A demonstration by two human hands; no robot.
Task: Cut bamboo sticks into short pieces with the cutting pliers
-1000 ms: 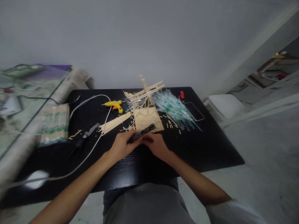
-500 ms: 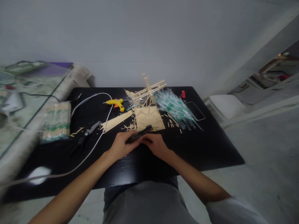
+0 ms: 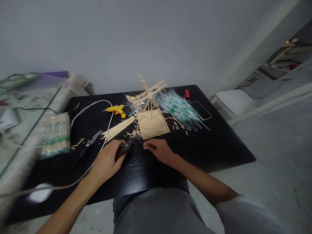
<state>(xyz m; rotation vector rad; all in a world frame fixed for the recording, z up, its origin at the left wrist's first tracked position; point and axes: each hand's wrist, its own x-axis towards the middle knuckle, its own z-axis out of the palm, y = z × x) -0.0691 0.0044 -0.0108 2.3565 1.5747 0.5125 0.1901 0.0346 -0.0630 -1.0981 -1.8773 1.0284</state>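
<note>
My left hand [image 3: 107, 160] is closed round a black hand tool [image 3: 128, 145] with a curved head, just above the dark table. The tool's exact kind is not clear. Thumb and fingers of my right hand [image 3: 161, 151] pinch a short piece of wooden stick [image 3: 144, 144], with a small gap between it and the tool's head. Beyond both hands lies a flat mat of pale sticks [image 3: 153, 125], and a stick framework [image 3: 149, 97] rises behind it. A bundle of loose sticks [image 3: 119, 127] fans out to the left of the mat.
A yellow glue gun [image 3: 118, 110], scissors [image 3: 89, 146] and a white cable [image 3: 110, 125] lie on the left. Packed wooden sticks [image 3: 56, 135] are at the far left. Green-white plastic wrappers [image 3: 179, 107], a phone-like frame [image 3: 201, 110] and a red object [image 3: 187, 93] lie right.
My hands have moved apart. The left has drawn the black tool to the left, while the right holds the short stick piece away from it. The view has shifted slightly.
</note>
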